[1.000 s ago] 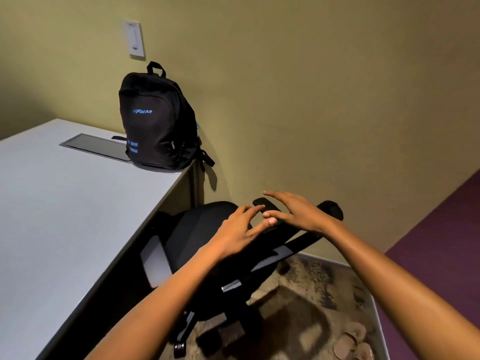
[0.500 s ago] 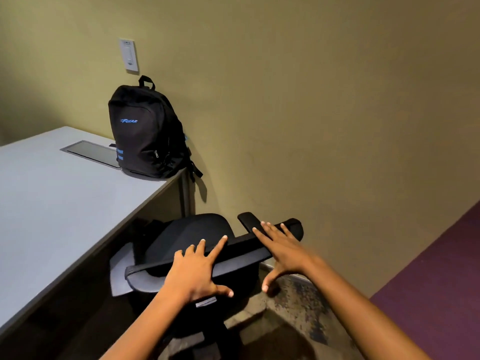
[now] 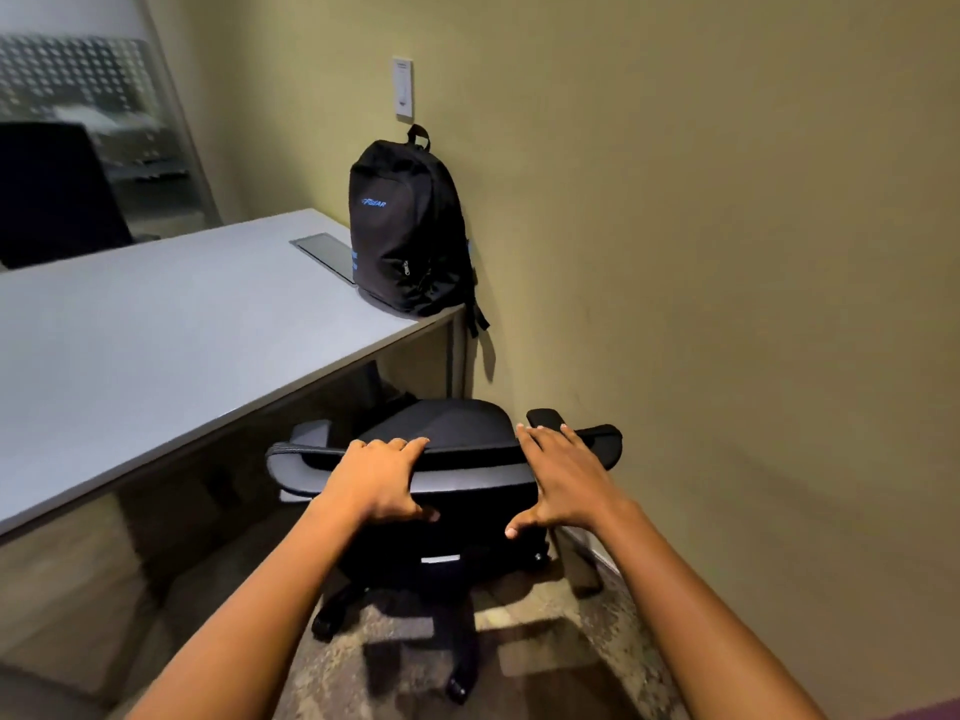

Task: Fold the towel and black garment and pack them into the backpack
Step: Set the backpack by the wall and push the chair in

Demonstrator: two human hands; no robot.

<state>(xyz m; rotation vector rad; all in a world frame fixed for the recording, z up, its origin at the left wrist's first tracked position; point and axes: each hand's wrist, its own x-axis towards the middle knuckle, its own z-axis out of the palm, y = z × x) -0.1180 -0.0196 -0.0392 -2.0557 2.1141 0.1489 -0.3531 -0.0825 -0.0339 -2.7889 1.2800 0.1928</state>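
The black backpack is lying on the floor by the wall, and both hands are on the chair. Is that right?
Not quite. In the head view the backpack stands on the desk, against the wall, not on the floor. Both the left hand and right hand are on the chair.

Black backpack [image 3: 405,226] with blue lettering and blue stripes; pale grey bench [image 3: 156,324]; black chair [image 3: 457,459] with a grey band under the grip; olive-yellow wall [image 3: 727,252]; mottled brown carpet [image 3: 545,652].
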